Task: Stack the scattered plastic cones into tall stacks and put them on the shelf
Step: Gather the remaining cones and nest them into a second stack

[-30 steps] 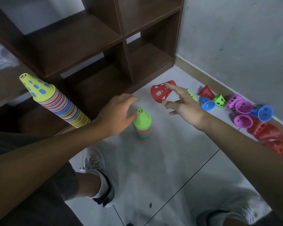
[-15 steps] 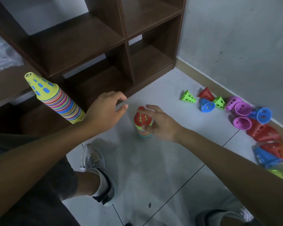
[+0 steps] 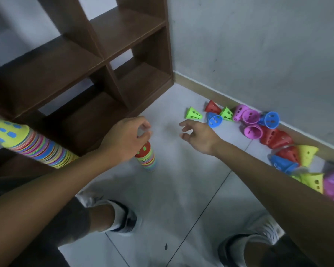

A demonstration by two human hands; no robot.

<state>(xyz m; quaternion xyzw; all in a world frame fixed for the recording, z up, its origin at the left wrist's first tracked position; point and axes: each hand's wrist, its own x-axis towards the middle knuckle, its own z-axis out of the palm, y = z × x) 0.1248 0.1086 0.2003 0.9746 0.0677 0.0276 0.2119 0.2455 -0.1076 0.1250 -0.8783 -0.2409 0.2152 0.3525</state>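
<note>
A short stack of coloured cones (image 3: 148,158) stands on the floor, topped by a red cone. My left hand (image 3: 126,138) curls over its tip, fingers and thumb pinched together, hiding the top. A tall stack (image 3: 30,147) with a yellow cone at its end leans tilted behind my left forearm. My right hand (image 3: 199,135) hovers open and empty to the right of the short stack, fingers spread toward a green cone (image 3: 193,114) lying on its side. More loose cones (image 3: 251,122) in red, blue, purple and yellow lie along the wall. The brown shelf (image 3: 127,33) stands behind.
The grey wall (image 3: 258,54) and its skirting bound the right side. My two feet in white shoes (image 3: 123,218) rest on the tiled floor near the bottom. The shelf's lower compartments (image 3: 143,81) are open toward me.
My right hand set the red cone on the short stack, let go and moved right toward the loose cones. My left hand closed over the stack's tip. The view shifted right.
</note>
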